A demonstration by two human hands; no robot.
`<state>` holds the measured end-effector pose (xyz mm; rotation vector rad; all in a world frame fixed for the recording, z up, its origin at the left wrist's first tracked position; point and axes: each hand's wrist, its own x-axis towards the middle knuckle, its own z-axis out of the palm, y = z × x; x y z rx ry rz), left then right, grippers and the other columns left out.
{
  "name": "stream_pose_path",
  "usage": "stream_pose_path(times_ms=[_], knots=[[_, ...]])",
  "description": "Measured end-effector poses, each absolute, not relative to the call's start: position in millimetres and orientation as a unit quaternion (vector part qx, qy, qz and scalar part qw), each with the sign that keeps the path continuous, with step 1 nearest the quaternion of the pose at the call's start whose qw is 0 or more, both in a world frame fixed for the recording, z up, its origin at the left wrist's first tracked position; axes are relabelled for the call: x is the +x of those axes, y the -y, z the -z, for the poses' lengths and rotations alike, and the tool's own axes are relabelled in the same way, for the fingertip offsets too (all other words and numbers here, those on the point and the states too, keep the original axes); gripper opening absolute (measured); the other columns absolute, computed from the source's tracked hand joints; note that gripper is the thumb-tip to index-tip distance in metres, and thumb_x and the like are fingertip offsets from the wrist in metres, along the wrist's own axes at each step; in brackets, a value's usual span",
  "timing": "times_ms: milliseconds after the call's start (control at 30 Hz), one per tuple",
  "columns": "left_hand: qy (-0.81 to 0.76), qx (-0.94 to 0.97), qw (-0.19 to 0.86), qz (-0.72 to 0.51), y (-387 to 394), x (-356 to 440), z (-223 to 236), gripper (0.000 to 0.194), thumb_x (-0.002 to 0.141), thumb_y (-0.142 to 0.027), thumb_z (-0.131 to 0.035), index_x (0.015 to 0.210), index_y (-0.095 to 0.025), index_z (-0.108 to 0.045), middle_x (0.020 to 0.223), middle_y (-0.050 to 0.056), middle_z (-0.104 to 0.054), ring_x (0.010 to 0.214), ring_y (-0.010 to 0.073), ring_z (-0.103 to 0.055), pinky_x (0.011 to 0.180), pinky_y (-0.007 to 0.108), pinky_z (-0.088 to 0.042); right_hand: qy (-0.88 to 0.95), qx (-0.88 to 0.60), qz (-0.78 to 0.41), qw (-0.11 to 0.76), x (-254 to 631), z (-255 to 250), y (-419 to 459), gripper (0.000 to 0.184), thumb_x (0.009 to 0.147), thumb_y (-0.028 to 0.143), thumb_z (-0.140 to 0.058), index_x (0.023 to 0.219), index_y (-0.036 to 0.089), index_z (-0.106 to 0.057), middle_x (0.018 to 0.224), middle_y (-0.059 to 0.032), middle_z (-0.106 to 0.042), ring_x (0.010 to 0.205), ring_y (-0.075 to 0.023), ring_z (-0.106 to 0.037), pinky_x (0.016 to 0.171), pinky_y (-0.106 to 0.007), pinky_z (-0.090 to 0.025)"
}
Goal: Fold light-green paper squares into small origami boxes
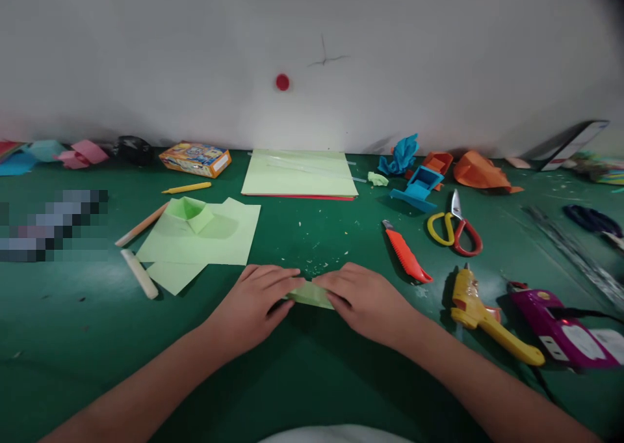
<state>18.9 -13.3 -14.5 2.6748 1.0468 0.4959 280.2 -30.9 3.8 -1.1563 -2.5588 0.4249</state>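
Note:
Between my two hands is a small folded strip of light green paper (pixel 311 294), just above the green tabletop. My left hand (pixel 263 303) pinches its left end, thumb below and fingers on top. At the other end, my right hand (pixel 361 300) grips the paper the same way. The fingers partly cover both ends. Left of my hands, a folded light green paper box shape (pixel 191 213) rests on flat light green sheets (pixel 229 241). A red-orange utility knife (pixel 407 253) lies to the right, apart from my right hand.
Scissors (pixel 454 225), a yellow glue gun (pixel 492 319) and a purple power strip (pixel 560 329) are on the right. A paper stack (pixel 299 173) lies at the back by the wall, with a blue paper piece (pixel 420 186) nearby. A small box (pixel 195 159) and yellow pen (pixel 186 188) sit back left.

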Motion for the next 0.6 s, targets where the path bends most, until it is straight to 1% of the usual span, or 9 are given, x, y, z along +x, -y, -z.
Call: stream_pose_path(times_ms=[33,100,167,267,367,433,467,533,600], knots=[[-0.370,0.904,0.119,-0.176,13.1,18.9,14.8,0.040,0.098,-0.019,-0.055,0.136,-0.028,-0.058,0.140,0.004,-0.064,0.125,0.0256,-0.059,0.101,0.044,-0.046,0.886,-0.405,-0.160,0.162,282.4,-3.5,30.0,0.033,0.101,0.021,-0.050,0.130,0.018,-0.064,0.122,-0.0085,-0.074,0.103,-0.0239,-0.065,0.092,-0.041,-0.052],[-0.392,0.892,0.128,-0.185,14.1,19.3,14.5,0.047,0.097,-0.020,-0.056,0.143,-0.029,-0.051,0.144,0.005,-0.060,0.130,0.0264,-0.055,0.104,0.045,-0.045,0.878,-0.411,-0.176,0.172,285.0,-2.7,31.2,0.042,0.096,0.027,-0.059,0.138,0.018,-0.059,0.124,-0.0101,-0.072,0.105,-0.0262,-0.064,0.092,-0.043,-0.053],[-0.410,0.882,0.135,-0.189,15.2,19.8,13.9,0.051,0.096,-0.021,-0.056,0.146,-0.030,-0.048,0.145,0.006,-0.058,0.132,0.0270,-0.054,0.105,0.045,-0.045,0.869,-0.420,-0.188,0.179,285.1,-1.4,34.1,0.048,0.095,0.027,-0.061,0.142,0.018,-0.056,0.123,-0.0108,-0.072,0.104,-0.0273,-0.064,0.091,-0.044,-0.053],[-0.433,0.869,0.147,-0.190,14.6,19.9,14.1,0.052,0.095,-0.022,-0.057,0.145,-0.031,-0.047,0.141,0.006,-0.059,0.129,0.0270,-0.056,0.104,0.044,-0.047,0.842,-0.442,-0.232,0.204,282.5,0.9,36.9,0.042,0.097,0.023,-0.053,0.139,0.022,-0.060,0.117,-0.0082,-0.074,0.100,-0.0244,-0.066,0.087,-0.040,-0.053],[-0.451,0.856,0.164,-0.191,12.9,19.3,14.9,0.050,0.095,-0.024,-0.059,0.143,-0.031,-0.049,0.134,0.006,-0.063,0.122,0.0267,-0.059,0.101,0.043,-0.049,0.787,-0.477,-0.306,0.244,278.6,2.4,37.3,0.035,0.097,0.024,-0.054,0.129,0.028,-0.068,0.100,-0.0018,-0.076,0.082,-0.0181,-0.068,0.074,-0.031,-0.053],[-0.461,0.849,0.175,-0.192,12.5,18.6,14.8,0.050,0.094,-0.026,-0.060,0.143,-0.031,-0.049,0.129,0.006,-0.065,0.114,0.0260,-0.062,0.096,0.042,-0.052,0.746,-0.498,-0.349,0.272,276.3,3.4,36.7,0.032,0.095,0.024,-0.056,0.123,0.030,-0.071,0.087,0.0015,-0.075,0.071,-0.0153,-0.065,0.067,-0.028,-0.051],[-0.464,0.846,0.179,-0.192,12.6,18.1,14.4,0.051,0.094,-0.027,-0.061,0.144,-0.030,-0.049,0.127,0.006,-0.065,0.111,0.0256,-0.062,0.095,0.041,-0.053,0.729,-0.505,-0.365,0.284,275.4,4.0,36.0,0.031,0.094,0.024,-0.057,0.121,0.029,-0.072,0.084,0.0022,-0.074,0.068,-0.0148,-0.064,0.066,-0.027,-0.050],[-0.460,0.847,0.178,-0.198,12.9,17.0,13.5,0.052,0.095,-0.027,-0.060,0.146,-0.031,-0.048,0.128,0.007,-0.064,0.112,0.0256,-0.062,0.095,0.040,-0.054,0.701,-0.510,-0.395,0.304,274.4,5.4,33.9,0.030,0.092,0.024,-0.059,0.119,0.028,-0.073,0.084,0.0017,-0.074,0.070,-0.0148,-0.065,0.066,-0.027,-0.051],[-0.443,0.856,0.165,-0.207,13.2,16.0,12.8,0.049,0.097,-0.024,-0.056,0.145,-0.033,-0.051,0.136,0.007,-0.058,0.116,0.0255,-0.060,0.097,0.041,-0.054,0.680,-0.509,-0.421,0.319,274.5,7.0,31.2,0.029,0.091,0.024,-0.060,0.118,0.026,-0.073,0.087,0.0005,-0.074,0.073,-0.0155,-0.066,0.069,-0.028,-0.053]])
